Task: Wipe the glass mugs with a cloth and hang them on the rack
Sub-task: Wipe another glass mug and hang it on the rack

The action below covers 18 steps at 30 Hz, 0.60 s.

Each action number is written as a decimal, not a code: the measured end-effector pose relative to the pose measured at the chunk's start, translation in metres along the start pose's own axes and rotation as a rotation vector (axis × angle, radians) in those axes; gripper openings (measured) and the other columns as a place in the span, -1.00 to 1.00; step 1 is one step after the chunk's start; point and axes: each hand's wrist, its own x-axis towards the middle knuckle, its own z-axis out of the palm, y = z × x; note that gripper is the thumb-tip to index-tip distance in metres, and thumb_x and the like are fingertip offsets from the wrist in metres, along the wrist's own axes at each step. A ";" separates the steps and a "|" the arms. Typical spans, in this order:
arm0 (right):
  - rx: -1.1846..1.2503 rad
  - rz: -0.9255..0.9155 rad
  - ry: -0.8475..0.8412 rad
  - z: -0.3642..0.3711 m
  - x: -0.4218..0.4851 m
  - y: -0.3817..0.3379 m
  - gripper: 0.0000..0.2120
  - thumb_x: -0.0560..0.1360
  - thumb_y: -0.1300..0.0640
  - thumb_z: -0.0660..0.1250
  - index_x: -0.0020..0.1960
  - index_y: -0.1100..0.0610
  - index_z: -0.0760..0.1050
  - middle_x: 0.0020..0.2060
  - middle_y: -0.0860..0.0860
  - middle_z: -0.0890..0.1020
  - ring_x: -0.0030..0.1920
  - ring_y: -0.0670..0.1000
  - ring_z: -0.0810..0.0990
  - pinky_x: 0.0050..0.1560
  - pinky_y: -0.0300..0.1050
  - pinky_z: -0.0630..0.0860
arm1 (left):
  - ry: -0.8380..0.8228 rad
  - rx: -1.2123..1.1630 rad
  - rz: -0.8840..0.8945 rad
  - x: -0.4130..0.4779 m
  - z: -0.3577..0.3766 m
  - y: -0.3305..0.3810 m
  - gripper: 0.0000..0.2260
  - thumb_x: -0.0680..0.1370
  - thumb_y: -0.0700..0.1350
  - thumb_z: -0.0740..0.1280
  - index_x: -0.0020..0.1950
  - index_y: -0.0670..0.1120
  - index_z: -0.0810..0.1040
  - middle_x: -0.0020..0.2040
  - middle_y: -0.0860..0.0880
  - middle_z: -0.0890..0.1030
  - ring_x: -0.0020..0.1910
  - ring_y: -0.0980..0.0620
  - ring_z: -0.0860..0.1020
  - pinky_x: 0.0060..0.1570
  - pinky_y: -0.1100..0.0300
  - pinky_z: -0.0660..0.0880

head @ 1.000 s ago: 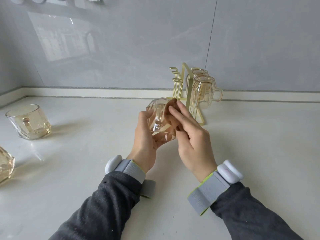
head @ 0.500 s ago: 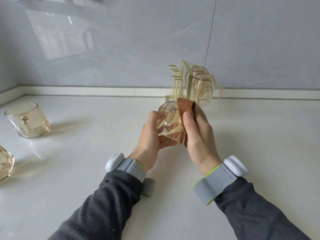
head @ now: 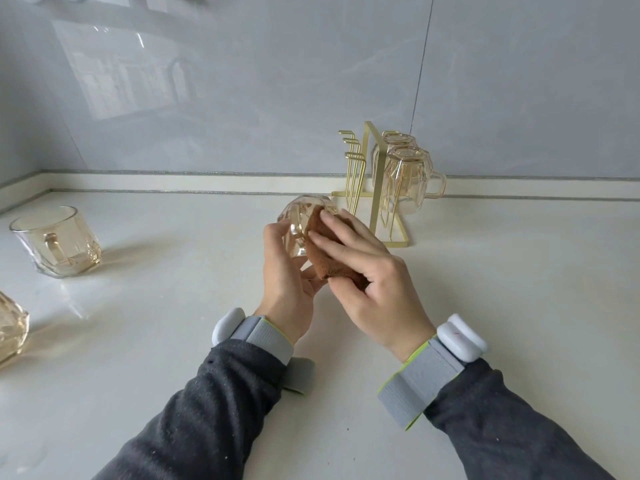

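Holding one faceted amber glass mug (head: 302, 220) tilted in the left hand (head: 285, 275), just in front of the gold wire rack (head: 375, 188); pressing a fuzzy brown cloth (head: 327, 252) against it with the right hand (head: 367, 271). Hanging on the rack: two mugs (head: 405, 181). Sitting well left of the rack on the smooth pale counter (head: 173, 306): an upright mug (head: 57, 242) and a partly cropped one (head: 10, 327), broad bare surface spreading right.
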 end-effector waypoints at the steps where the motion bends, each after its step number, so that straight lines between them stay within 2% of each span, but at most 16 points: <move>1: -0.001 -0.017 0.004 0.000 0.000 0.000 -0.51 0.42 0.24 0.23 0.33 0.14 0.59 0.44 0.02 0.49 0.55 0.00 0.30 0.52 -0.21 0.20 | 0.014 -0.027 0.007 0.001 0.000 0.000 -0.44 0.40 0.22 0.28 0.22 -0.12 0.64 -0.01 -0.12 0.61 -0.07 -0.10 0.57 -0.15 0.12 0.58; 4: -0.015 -0.028 0.054 -0.002 -0.001 0.001 -0.52 0.41 0.29 0.23 0.30 0.16 0.62 0.40 0.05 0.53 0.52 0.01 0.35 0.50 -0.19 0.25 | -0.036 -0.034 0.043 0.003 -0.002 0.000 -0.65 0.56 0.15 0.22 0.09 -0.07 0.61 -0.17 -0.03 0.61 -0.29 0.01 0.58 -0.31 0.19 0.57; 8: -0.057 0.031 0.132 -0.004 -0.001 0.003 -0.56 0.49 0.33 0.25 0.34 0.18 0.58 0.43 0.01 0.49 0.50 -0.02 0.38 0.50 -0.19 0.27 | -0.113 0.007 0.066 0.001 0.001 -0.001 -0.69 0.63 0.06 0.15 -0.02 -0.10 0.60 -0.29 -0.02 0.62 -0.42 0.02 0.55 -0.33 0.18 0.58; 10: -0.038 0.102 0.180 -0.007 0.001 0.004 -0.57 0.53 0.31 0.24 0.38 0.14 0.55 0.44 -0.05 0.47 0.49 -0.09 0.38 0.48 -0.24 0.27 | -0.124 0.027 0.060 -0.001 0.003 0.000 -0.67 0.63 0.05 0.15 0.06 -0.12 0.62 -0.20 -0.06 0.66 -0.36 -0.03 0.58 -0.23 0.11 0.63; 12: 0.018 0.201 0.221 -0.011 0.004 0.000 -0.60 0.60 0.22 0.23 0.42 0.07 0.51 0.40 -0.08 0.52 0.43 -0.17 0.44 0.44 -0.25 0.34 | -0.146 0.066 0.054 -0.003 0.006 0.001 -0.66 0.63 0.04 0.16 0.14 -0.14 0.63 -0.11 -0.11 0.67 -0.24 -0.14 0.57 -0.09 0.01 0.66; 13: 0.063 0.260 0.243 -0.013 0.005 -0.002 -0.64 0.63 0.17 0.23 0.41 0.03 0.51 0.32 -0.11 0.59 0.33 -0.22 0.51 0.36 -0.26 0.42 | -0.164 0.090 0.048 -0.003 0.007 0.000 -0.65 0.64 0.03 0.16 0.15 -0.15 0.63 -0.08 -0.13 0.67 -0.17 -0.18 0.56 -0.04 -0.03 0.65; 15: 0.202 0.378 0.294 -0.016 0.007 -0.007 -0.74 0.68 0.15 0.23 0.33 -0.04 0.53 0.02 -0.19 0.68 -0.06 -0.31 0.63 0.01 -0.35 0.54 | -0.195 0.143 0.023 -0.004 0.008 -0.003 -0.64 0.65 0.02 0.15 0.16 -0.15 0.64 -0.05 -0.15 0.67 -0.12 -0.19 0.56 0.00 -0.07 0.63; 16: 0.291 0.429 0.322 -0.017 0.008 -0.008 -0.77 0.69 0.15 0.23 0.28 -0.05 0.54 -0.12 -0.17 0.67 -0.24 -0.26 0.63 -0.15 -0.32 0.55 | -0.213 0.159 0.008 -0.004 0.009 -0.004 -0.65 0.65 0.02 0.15 0.18 -0.15 0.63 -0.04 -0.14 0.68 -0.15 -0.16 0.59 -0.03 -0.05 0.64; 18: 0.432 0.521 0.353 -0.018 0.010 -0.008 -0.80 0.69 0.11 0.21 0.21 -0.05 0.58 -0.23 -0.02 0.63 -0.39 -0.11 0.59 -0.33 -0.18 0.56 | -0.244 0.179 -0.003 -0.005 0.010 -0.007 -0.65 0.65 0.01 0.16 0.22 -0.15 0.61 -0.05 -0.10 0.68 -0.22 -0.08 0.62 -0.11 -0.01 0.64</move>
